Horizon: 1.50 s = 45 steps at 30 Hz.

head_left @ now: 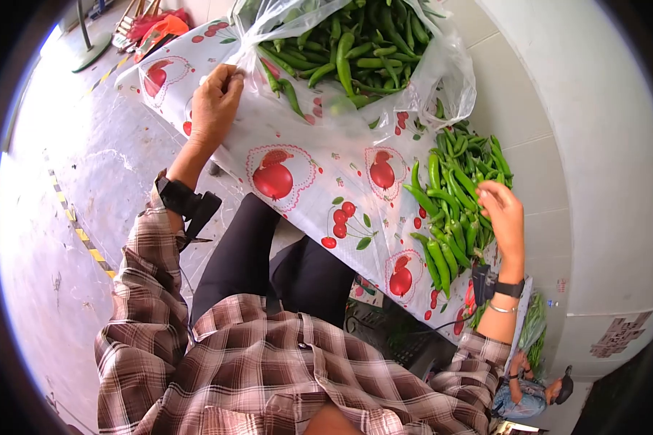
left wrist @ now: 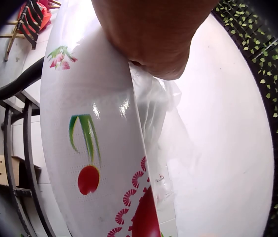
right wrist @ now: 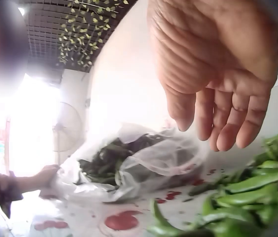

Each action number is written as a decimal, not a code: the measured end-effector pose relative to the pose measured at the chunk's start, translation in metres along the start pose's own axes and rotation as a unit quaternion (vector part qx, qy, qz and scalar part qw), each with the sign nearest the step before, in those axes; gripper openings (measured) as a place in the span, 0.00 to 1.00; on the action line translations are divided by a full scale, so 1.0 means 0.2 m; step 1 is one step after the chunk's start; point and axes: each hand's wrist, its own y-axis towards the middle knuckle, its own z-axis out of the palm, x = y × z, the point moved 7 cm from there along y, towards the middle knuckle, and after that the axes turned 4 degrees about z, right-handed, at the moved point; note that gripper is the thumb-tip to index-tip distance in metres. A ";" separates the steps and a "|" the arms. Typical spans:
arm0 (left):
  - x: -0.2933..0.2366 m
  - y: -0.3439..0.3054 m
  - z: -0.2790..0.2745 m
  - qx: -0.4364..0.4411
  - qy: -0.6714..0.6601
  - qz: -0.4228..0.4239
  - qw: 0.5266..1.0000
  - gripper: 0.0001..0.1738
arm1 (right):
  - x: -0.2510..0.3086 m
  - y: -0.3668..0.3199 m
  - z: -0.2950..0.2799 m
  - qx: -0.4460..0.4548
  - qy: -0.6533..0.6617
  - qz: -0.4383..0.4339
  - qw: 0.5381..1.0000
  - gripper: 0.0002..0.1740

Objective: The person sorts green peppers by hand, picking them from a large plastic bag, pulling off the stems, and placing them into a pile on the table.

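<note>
A clear plastic bag [head_left: 453,80] full of green chili peppers [head_left: 345,61] lies on its side at the far part of the table, its mouth facing the person. My left hand [head_left: 216,105] grips the bag's gathered edge at its left side; in the left wrist view the hand [left wrist: 153,37] hides its own fingertips. A loose pile of green chilies [head_left: 450,210] spreads on the cloth at the right. Over that pile hovers my right hand [head_left: 502,210]. The right wrist view shows its fingers [right wrist: 222,116] relaxed and pointing down, holding nothing, with chilies [right wrist: 252,192] beneath.
A white tablecloth [head_left: 312,152] with red fruit prints covers the table. A wall [head_left: 544,145] runs along its right side. Another person [head_left: 533,395] is at the lower right, near more bagged greens [head_left: 534,326]. Chairs [head_left: 139,22] stand at the far left.
</note>
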 end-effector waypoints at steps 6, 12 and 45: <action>0.02 0.00 0.01 -0.003 -0.020 0.007 1.000 0.10 | 0.55 0.26 0.45 0.081 -0.009 -0.242 0.967 0.10; -0.01 0.00 -0.01 -0.022 -0.049 0.020 0.998 0.08 | 0.79 0.50 0.90 0.147 -0.043 -0.279 0.948 0.12; -0.01 -0.01 0.00 -0.006 -0.050 -0.011 0.999 0.09 | 0.65 1.03 0.84 -0.036 -0.301 -0.243 0.921 0.45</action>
